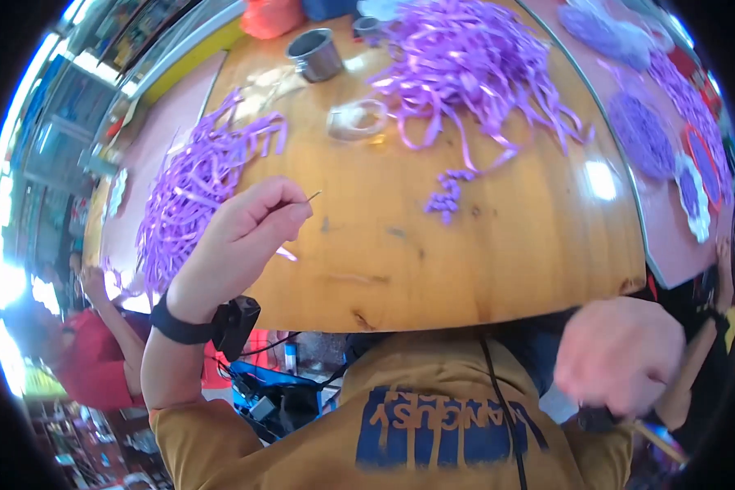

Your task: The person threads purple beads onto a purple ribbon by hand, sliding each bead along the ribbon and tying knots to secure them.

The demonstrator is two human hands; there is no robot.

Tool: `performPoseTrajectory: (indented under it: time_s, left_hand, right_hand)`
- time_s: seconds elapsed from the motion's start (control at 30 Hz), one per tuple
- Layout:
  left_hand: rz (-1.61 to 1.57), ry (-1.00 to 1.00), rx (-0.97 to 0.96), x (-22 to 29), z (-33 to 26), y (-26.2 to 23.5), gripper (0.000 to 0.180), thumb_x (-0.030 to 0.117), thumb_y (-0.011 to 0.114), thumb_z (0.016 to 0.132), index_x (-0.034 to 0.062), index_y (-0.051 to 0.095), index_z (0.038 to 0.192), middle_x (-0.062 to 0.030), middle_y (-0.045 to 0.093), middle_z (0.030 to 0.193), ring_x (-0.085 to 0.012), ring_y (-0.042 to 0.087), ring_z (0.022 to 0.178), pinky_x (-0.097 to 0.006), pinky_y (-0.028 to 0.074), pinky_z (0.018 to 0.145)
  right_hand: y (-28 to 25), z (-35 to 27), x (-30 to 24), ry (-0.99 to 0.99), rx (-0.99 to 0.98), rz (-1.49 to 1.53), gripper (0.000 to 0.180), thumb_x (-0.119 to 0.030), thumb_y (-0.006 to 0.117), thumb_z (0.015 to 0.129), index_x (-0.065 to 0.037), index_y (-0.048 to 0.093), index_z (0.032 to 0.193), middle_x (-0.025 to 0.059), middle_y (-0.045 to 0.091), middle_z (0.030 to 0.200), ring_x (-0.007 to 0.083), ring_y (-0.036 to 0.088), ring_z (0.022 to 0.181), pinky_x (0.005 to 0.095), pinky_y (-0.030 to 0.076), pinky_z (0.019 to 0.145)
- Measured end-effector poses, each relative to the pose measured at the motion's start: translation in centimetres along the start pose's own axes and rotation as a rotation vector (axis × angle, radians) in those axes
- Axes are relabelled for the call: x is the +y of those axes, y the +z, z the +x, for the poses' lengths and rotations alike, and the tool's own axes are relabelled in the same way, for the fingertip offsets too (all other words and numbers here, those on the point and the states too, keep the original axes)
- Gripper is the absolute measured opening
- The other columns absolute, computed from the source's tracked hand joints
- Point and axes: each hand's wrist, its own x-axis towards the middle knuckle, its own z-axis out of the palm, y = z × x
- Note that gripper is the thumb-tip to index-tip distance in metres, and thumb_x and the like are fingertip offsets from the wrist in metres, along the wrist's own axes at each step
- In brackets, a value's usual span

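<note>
Your left hand (249, 224) sits at 9 o'clock over the wooden table (482, 261), fingers pinched narrow on a thin needle (313, 196), tip poking toward 2 o'clock. It's light, stiff, slick and sharp, I'd say; grip mid-shaft, not the point. Your right hand (621, 355) at 4 o'clock is a blurred closed fist below the table edge; can't tell what's in it. Purple ribbon strips (196, 184) heaped at 10 o'clock, a bigger ribbon pile (474, 65) at 12: soft, limp, tangle-prone. Metal cup (314, 53) and clear tape roll (357, 120) at 11. No readable labels on the table.
</note>
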Motion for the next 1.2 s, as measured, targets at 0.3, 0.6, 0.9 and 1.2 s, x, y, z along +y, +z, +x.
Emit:
performPoseTrajectory:
  time_s: [0.3, 0.6, 0.9, 1.2]
  left_hand:
    - [0.470, 0.601, 0.022, 5.7, 3.5, 5.5, 0.006, 0.007, 0.057, 0.083, 0.0012, 0.057, 0.085, -0.0047, 0.052, 0.077, -0.0162, 0.051, 0.075, -0.028, 0.040, 0.068]
    - [0.734, 1.246, 0.110, 15.1, 11.1, 12.3, 0.007, 0.000, 0.057, 0.080, -0.0006, 0.058, 0.087, -0.0105, 0.056, 0.076, -0.0220, 0.056, 0.072, -0.028, 0.044, 0.063]
    - [1.126, 1.404, 0.262, 14.6, 26.0, 18.3, 0.010, 0.012, 0.057, 0.072, 0.0082, 0.053, 0.081, -0.0073, 0.055, 0.070, -0.0268, 0.059, 0.068, -0.037, 0.047, 0.058]
    - [1.167, 1.457, 0.197, 13.8, 25.7, 16.1, 0.008, 0.011, 0.057, 0.071, 0.0090, 0.053, 0.076, -0.0064, 0.055, 0.069, -0.0249, 0.059, 0.068, -0.035, 0.048, 0.059]
  right_hand:
    - [-1.3, -2.8, -4.7, -0.320, -0.076, 0.110, 0.014, -0.010, 0.058, 0.081, 0.002, 0.062, 0.085, 0.0129, 0.062, 0.081, 0.0246, 0.061, 0.073, 0.0325, 0.048, 0.065]
    - [-2.8, -7.4, -7.4, -0.325, -0.023, 0.039, 0.013, -0.010, 0.058, 0.081, 0.002, 0.062, 0.084, 0.0126, 0.062, 0.081, 0.0237, 0.061, 0.073, 0.0317, 0.048, 0.065]
    - [-4.4, -10.8, -9.3, -0.345, 0.008, 0.013, 0.012, -0.010, 0.058, 0.081, 0.002, 0.061, 0.084, 0.0122, 0.061, 0.082, 0.0229, 0.060, 0.074, 0.0309, 0.048, 0.065]
    - [-6.1, -10.1, -9.5, -0.328, -0.011, 0.041, 0.012, -0.010, 0.058, 0.080, 0.001, 0.061, 0.083, 0.0118, 0.061, 0.082, 0.0220, 0.060, 0.075, 0.0301, 0.047, 0.065]
